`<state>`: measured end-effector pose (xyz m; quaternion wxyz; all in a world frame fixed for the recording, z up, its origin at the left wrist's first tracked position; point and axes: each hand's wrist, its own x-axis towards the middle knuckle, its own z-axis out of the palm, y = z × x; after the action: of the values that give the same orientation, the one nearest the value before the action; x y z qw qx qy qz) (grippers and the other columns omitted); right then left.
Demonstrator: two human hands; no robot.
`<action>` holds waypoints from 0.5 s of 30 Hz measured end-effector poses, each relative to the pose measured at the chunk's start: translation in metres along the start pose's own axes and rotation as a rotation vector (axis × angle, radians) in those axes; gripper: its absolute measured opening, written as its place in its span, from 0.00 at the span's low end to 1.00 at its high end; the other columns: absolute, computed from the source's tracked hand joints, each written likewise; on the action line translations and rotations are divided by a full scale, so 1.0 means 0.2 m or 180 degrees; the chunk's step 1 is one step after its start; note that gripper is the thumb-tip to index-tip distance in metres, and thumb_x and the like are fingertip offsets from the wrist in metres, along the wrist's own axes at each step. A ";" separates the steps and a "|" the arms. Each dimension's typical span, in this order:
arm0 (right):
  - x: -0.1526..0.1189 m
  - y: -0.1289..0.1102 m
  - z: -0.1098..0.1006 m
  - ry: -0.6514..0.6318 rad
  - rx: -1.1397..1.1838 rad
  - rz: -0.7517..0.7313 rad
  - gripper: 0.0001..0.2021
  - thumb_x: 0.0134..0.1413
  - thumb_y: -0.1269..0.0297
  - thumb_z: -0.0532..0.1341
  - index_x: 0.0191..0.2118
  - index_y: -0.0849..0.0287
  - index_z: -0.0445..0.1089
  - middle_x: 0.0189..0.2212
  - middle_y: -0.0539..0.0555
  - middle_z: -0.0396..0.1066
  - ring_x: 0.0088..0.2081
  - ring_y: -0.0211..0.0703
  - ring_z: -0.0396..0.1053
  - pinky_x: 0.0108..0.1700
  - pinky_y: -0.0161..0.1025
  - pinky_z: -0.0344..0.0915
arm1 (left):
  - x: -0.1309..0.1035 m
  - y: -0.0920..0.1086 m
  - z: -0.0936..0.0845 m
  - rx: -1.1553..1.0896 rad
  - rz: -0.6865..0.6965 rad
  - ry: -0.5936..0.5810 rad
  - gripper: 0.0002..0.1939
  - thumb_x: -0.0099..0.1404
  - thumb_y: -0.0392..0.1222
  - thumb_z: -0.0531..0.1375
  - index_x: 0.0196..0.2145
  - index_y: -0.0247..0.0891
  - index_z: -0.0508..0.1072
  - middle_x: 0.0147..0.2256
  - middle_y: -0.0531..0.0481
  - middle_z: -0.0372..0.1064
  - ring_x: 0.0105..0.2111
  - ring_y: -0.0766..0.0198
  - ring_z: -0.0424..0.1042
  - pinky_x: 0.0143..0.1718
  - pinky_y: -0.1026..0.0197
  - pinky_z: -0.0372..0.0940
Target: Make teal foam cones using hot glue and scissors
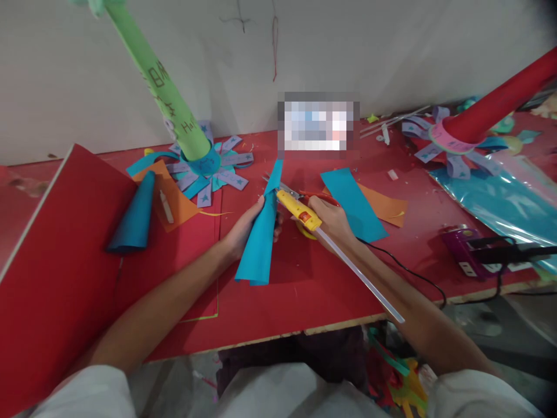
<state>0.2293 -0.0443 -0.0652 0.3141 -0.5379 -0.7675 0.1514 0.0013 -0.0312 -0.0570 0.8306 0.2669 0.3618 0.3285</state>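
My left hand [243,230] is closed around a narrow cone of rolled blue paper [257,249]. The cone's wide end faces me and its tip points toward the wall. My right hand [333,220] grips a yellow glue gun [300,210], with a long clear glue stick [361,276] sticking out of its back. The gun's front lies right beside the upper part of the cone; I cannot tell whether they touch. By my right fingers shows a red-handled metal tool [290,189], seemingly scissors, partly hidden. A flat blue paper strip [354,203] lies just right of that hand.
Another blue cone [136,217] stands left, near orange paper [174,200]. A green paper tube [161,87] with a petalled base and a red tube [505,98] stand behind. A purple box [463,247] with black cables sits right. A large red board [61,261] rises at left.
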 end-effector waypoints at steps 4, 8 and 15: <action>0.00 0.01 0.01 0.0059 -0.0132 0.0020 0.17 0.65 0.51 0.62 0.32 0.52 0.56 0.28 0.51 0.69 0.29 0.42 0.64 0.32 0.38 0.53 | -0.01 0.01 0.00 -0.0018 -0.0095 -0.0038 0.32 0.73 0.70 0.55 0.36 0.34 0.75 0.28 0.46 0.72 0.24 0.64 0.71 0.27 0.63 0.70; 0.00 0.04 0.03 0.0075 -0.0240 0.0000 0.14 0.65 0.53 0.63 0.34 0.53 0.60 0.30 0.53 0.72 0.32 0.45 0.69 0.31 0.39 0.53 | -0.02 0.01 -0.01 -0.0036 -0.0140 -0.0083 0.31 0.74 0.68 0.55 0.38 0.34 0.76 0.28 0.45 0.73 0.25 0.62 0.72 0.28 0.61 0.71; 0.00 0.04 0.04 0.0112 -0.0395 0.0019 0.11 0.68 0.55 0.61 0.36 0.53 0.62 0.35 0.55 0.77 0.36 0.48 0.73 0.31 0.40 0.52 | -0.03 0.00 0.01 -0.0146 0.0027 -0.0047 0.27 0.72 0.65 0.60 0.41 0.35 0.78 0.33 0.43 0.76 0.29 0.61 0.75 0.32 0.59 0.74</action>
<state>0.2305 -0.0410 -0.0765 0.2931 -0.5612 -0.7682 0.0949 0.0001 -0.0349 -0.0531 0.8377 0.2517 0.3470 0.3383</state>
